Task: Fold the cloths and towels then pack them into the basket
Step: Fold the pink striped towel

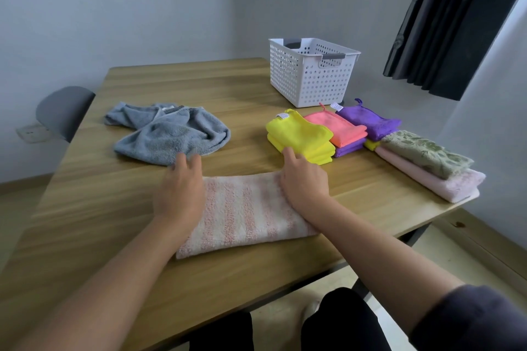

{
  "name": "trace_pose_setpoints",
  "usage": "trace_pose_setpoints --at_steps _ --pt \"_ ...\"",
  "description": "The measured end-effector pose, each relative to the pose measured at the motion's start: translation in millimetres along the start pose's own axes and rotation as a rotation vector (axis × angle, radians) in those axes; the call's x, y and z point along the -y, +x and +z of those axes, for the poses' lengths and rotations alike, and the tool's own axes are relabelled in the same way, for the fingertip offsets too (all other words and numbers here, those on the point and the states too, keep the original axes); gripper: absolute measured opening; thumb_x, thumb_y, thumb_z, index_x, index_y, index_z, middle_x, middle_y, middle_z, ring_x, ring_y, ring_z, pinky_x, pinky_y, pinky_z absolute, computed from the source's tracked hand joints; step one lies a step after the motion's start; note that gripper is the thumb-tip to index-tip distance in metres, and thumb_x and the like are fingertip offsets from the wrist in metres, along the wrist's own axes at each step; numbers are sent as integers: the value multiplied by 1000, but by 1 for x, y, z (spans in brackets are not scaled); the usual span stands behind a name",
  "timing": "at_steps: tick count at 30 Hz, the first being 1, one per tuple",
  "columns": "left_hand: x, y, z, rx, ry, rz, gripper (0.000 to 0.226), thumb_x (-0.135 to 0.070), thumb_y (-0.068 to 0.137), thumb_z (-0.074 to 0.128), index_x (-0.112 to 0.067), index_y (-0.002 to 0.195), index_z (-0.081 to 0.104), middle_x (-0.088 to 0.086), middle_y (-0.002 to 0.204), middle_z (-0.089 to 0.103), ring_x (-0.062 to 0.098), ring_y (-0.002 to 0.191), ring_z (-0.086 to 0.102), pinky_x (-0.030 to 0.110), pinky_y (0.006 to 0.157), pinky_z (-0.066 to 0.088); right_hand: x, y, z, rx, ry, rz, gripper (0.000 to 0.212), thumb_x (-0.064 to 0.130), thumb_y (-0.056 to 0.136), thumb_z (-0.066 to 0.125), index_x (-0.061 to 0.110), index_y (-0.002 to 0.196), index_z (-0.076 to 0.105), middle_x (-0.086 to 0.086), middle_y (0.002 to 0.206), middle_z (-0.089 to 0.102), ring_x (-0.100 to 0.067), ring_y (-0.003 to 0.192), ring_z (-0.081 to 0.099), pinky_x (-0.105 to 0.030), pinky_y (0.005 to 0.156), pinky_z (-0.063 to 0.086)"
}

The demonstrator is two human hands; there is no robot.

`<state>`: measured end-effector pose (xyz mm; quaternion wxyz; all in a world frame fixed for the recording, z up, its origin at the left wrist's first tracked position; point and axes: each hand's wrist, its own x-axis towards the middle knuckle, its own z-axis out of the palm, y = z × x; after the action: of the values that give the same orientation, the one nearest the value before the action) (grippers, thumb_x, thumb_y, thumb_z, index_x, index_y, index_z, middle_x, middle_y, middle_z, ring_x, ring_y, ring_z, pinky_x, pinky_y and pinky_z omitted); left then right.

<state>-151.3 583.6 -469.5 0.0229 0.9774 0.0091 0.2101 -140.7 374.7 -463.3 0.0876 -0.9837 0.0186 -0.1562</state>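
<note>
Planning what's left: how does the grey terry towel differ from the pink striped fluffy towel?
The grey terry towel lies crumpled; the pink striped towel lies flat, folded into a band. Grey is plain; the other is striped. Both lie on the wooden table.

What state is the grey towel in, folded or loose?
Loose, not folded: the grey towel lies in a crumpled heap with bunched, twisted edges on the table, unlike the flat stacked cloths to its right.

Two bare forearms extended from the lower corners toward the frame's center. The left hand (179, 191) and the right hand (303, 179) lay palm down, apart, fingers pointing away.
</note>
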Motion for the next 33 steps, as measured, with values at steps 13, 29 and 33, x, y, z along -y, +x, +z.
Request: trace_pose_setpoints --at_steps 13,29,33 --pt "6 -19 4 484 -118 257 66 -51 98 13 -18 151 -7 4 157 -15 14 144 -15 32 116 -10 20 -40 11 453 20 -277 68 56 97 18 19 151 0 -8 159 -9 -27 145 -13 -44 118 -6" --pt "0 -47 -36 207 -99 356 69 -53 84 10 -21 127 53 1 143 44 18 126 46 41 100 35 18 -24 2 398 26 -425 54 42 101 25 7 142 27 -11 152 18 -33 142 10 -40 114 8" --pt "-3 -29 -14 572 -135 431 80 -65 82 0 -24 151 -3 -12 157 -13 2 141 -16 41 118 0 12 -8 11 411 -12 -485 62 48 100 22 16 151 8 -5 160 1 -23 146 -5 -36 116 -4"
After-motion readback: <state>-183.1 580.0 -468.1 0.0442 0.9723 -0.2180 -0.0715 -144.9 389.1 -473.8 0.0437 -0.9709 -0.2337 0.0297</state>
